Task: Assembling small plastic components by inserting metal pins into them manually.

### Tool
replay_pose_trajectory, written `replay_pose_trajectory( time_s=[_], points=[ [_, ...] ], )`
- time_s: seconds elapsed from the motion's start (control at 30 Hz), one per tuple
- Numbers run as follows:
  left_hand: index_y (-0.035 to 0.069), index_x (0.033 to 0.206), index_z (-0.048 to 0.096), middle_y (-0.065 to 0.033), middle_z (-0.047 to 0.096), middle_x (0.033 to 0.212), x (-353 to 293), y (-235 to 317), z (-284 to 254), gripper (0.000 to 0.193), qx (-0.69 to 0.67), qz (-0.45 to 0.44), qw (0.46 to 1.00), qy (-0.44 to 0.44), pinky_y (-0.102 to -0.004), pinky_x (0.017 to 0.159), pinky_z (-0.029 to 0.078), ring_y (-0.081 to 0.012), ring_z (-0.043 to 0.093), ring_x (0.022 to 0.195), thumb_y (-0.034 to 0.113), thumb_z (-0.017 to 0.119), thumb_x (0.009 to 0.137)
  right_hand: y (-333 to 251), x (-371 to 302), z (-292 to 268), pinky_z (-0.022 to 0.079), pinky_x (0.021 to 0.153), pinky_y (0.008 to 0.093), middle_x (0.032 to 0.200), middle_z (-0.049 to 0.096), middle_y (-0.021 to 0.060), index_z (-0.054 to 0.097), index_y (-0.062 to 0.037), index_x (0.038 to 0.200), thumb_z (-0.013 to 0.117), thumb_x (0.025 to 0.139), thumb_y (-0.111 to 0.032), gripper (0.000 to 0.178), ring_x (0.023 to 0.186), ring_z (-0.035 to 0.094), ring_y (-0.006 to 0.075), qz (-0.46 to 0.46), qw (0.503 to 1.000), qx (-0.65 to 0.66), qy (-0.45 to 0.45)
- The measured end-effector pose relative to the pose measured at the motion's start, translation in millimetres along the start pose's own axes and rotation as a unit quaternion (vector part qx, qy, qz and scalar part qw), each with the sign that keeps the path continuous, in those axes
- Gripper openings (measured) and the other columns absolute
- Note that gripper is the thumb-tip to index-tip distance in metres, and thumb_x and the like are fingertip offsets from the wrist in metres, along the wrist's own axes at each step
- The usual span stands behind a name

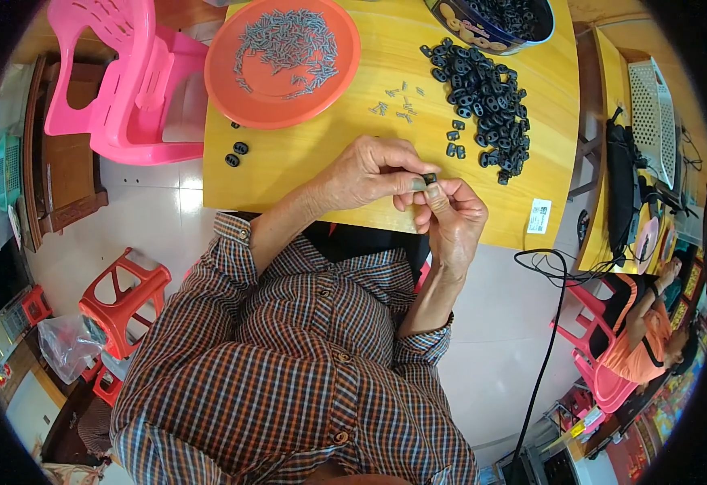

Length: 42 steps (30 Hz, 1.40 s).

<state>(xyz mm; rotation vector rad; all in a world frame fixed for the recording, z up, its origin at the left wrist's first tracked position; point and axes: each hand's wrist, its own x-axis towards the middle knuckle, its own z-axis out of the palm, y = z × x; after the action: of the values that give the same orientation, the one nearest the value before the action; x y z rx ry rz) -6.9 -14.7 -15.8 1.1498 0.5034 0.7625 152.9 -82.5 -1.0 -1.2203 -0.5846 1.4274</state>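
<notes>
Over the near edge of the yellow table (pixel 305 162), my left hand (pixel 374 174) and my right hand (pixel 452 212) meet fingertip to fingertip. Both pinch one small black plastic cord lock (pixel 429 178), mostly covered by the thumbs and fingers. Just beyond the hands lie several loose, thin grey metal pieces (pixel 406 105), too small to tell whether springs or pins. To their right spreads a heap of black two-holed cord locks (pixel 487 105), with a few single ones at its near left side. An orange-red plate (pixel 228 89) at the far left carries many more grey pieces.
A round tin (pixel 483 39) of black pieces stands at the far right. Two black pieces (pixel 236 153) lie near the left edge. A pink chair (pixel 127 105) and red stool (pixel 123 299) are left. A black cable (pixel 543 356) hangs right; another person (pixel 644 347) sits beyond.
</notes>
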Motion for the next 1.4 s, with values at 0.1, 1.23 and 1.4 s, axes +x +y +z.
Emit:
replay_pose_trajectory(
  time_s=[0.1, 1.23, 1.4],
  points=[
    [-0.002, 0.110, 0.061, -0.0049, 0.059, 0.080, -0.3, -1.3, 0.1, 0.024, -0.009, -0.013, 1.000, 0.010, -0.0206, 0.058, 0.050, -0.0087, 0.059, 0.064, -0.001, 0.057, 0.087, 1.5, 0.0, 3.2, 0.043, 0.042, 0.0193, 0.072, 0.065, 0.0097, 0.061, 0.0025, 0.082, 0.061, 0.087, -0.006, 0.009, 0.050, 0.055, 0.0093, -0.009, 1.000, -0.004, 0.018],
    [0.005, 0.101, 0.062, -0.0081, 0.053, 0.085, -37.4, 0.6, -18.4, 0.030, 0.548, 0.140, 0.797, 0.213, -0.0346, 0.058, 0.051, -0.0250, 0.059, 0.068, 0.003, 0.063, 0.070, 20.7, 11.2, 56.4, 0.049, 0.065, 0.0347, 0.087, 0.056, 0.0125, 0.066, -0.0025, 0.096, 0.066, 0.074, -0.003, 0.023, 0.076, 0.059, 0.0280, -0.342, 0.759, -0.554, 0.023],
    [0.002, 0.101, 0.061, -0.0096, 0.054, 0.088, -40.3, -2.2, -18.9, 0.031, 0.535, 0.145, 0.810, 0.191, -0.0356, 0.061, 0.050, -0.0257, 0.059, 0.072, 0.003, 0.063, 0.071, 29.3, 6.8, 55.4, 0.050, 0.063, 0.0369, 0.088, 0.057, 0.0144, 0.061, -0.0010, 0.098, 0.066, 0.073, -0.002, 0.026, 0.076, 0.060, 0.0305, -0.335, 0.769, -0.544, 0.025]
  ],
)
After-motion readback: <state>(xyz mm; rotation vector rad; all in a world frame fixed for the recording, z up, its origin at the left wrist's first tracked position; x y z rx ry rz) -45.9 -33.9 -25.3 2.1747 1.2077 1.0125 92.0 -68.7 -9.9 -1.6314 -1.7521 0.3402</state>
